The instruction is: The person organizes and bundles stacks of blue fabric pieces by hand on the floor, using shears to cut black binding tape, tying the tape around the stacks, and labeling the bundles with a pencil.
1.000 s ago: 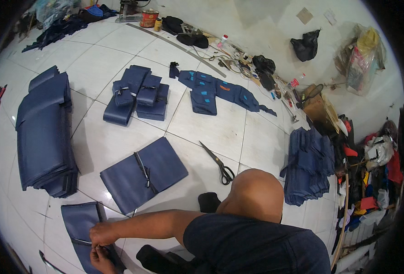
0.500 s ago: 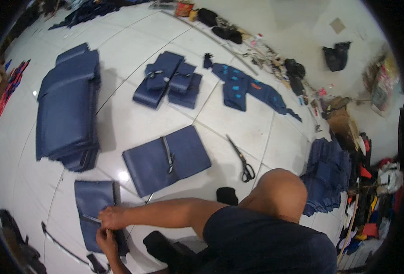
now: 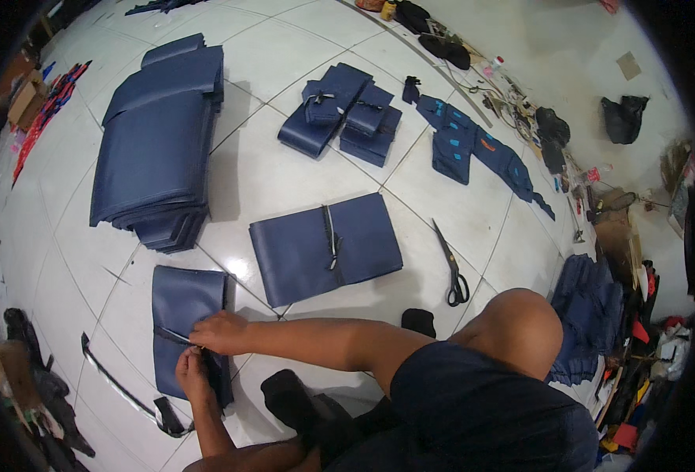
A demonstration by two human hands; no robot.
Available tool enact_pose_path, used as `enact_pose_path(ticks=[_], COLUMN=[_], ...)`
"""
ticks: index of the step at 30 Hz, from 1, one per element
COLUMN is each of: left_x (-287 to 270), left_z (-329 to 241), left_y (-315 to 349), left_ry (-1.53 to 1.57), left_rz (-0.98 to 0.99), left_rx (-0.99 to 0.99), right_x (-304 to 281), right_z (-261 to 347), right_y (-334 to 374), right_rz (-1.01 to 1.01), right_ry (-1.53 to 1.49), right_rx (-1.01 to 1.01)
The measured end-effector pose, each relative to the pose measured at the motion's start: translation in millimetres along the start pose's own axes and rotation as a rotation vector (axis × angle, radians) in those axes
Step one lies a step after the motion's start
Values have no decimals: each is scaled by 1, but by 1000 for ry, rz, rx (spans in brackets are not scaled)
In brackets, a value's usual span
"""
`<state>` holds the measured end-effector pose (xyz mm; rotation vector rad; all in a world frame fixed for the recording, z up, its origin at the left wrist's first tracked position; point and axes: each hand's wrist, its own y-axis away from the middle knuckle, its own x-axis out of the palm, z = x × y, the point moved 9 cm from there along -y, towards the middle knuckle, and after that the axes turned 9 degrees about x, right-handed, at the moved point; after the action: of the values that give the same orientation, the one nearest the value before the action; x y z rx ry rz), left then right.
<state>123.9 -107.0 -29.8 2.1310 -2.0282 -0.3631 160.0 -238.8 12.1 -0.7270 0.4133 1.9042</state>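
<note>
A bundle of dark blue sheets lies on the tiled floor at the lower left, a thin strip wrapped across its middle. My right hand reaches over from the right, fingers closed on the strip at the bundle's right edge. Just below it, my left hand is closed, thumb and fingers pinched close to the right hand; the strip's end appears to be between them, though the fingers partly hide it. A larger folded blue bundle, with a strip tied round its middle, lies to the right.
A tall stack of blue sheets stands at far left. Small tied bundles, patterned dark pieces and black-handled scissors lie beyond. A loose strip is left of my hands. Folded dark cloth is piled at right.
The view has shifted, so everything sits further right and higher in the picture. Both hands stay at the strip on the lower-left bundle, with little visible movement.
</note>
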Motion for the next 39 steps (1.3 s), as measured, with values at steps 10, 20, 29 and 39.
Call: enact_pose_path(ticks=[10, 20, 29, 39], left_x=[9, 7, -22, 4], left_z=[-8, -16, -19, -46], left_y=[3, 0, 6, 3], left_ry=[-153, -190, -730, -837], left_rz=[1, 60, -27, 106], left_rx=[102, 108, 150, 206], right_x=[4, -21, -16, -68], right_z=[16, 9, 0, -5], right_y=[-15, -13, -11, 2], right_rz=[126, 206, 134, 241], right_ry=[332, 27, 301, 239], right_rx=[-293, -148, -260, -161])
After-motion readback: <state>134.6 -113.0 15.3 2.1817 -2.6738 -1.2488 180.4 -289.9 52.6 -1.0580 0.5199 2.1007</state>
